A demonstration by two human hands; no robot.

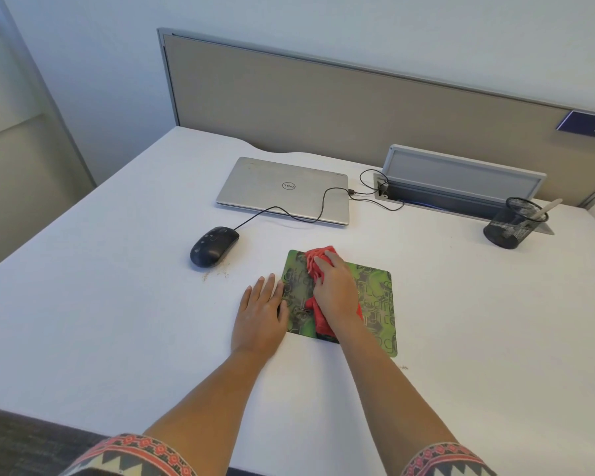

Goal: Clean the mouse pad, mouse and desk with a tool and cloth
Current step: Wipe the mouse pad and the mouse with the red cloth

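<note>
A green patterned mouse pad lies flat on the white desk. My right hand presses a bunched red cloth onto the pad's left half, fingers curled over it. My left hand lies flat on the desk with straight fingers, its thumb side touching the pad's left edge. A black wired mouse sits to the left beyond the pad, with brownish crumbs scattered on the desk just in front of it.
A shut silver laptop lies behind the mouse, its cable crossing the lid to a cable port at the partition. A black mesh pen holder with a pale stick stands at the far right.
</note>
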